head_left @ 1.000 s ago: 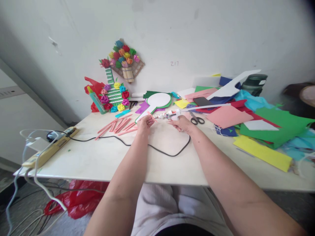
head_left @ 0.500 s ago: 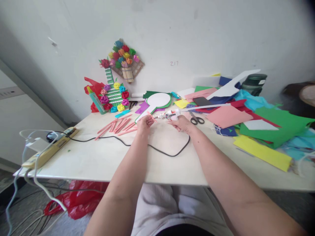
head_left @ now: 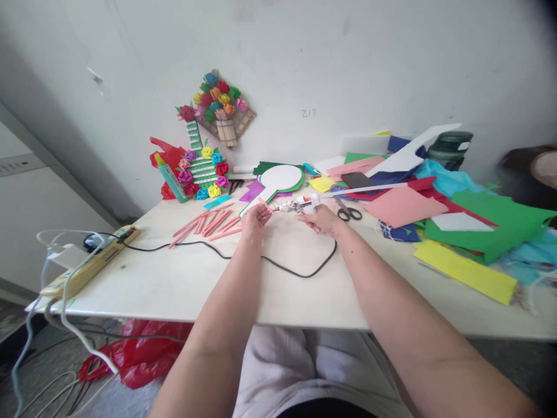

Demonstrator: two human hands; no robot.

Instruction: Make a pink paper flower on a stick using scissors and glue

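My left hand is closed on a thin pink paper strip or roll whose end sticks up past the fingers. In my right hand is a white glue gun, its tip pointing left at the pink paper; whether the two touch I cannot tell. A black cord loops below the hands. Just behind them lies a white paddle-shaped board edged in green. Several pink paper rolls lie left of my left hand, and black-handled scissors rest right of my right hand.
A power strip with cables sits at the left table edge. Behind the rolls stand a glue bottle and a guitar-shaped craft ringed with paper flowers. Coloured sheets pile up on the right, near a dark green jar.
Almost nothing differs. Both hands keep their places and their holds; the whole view has shifted very slightly.
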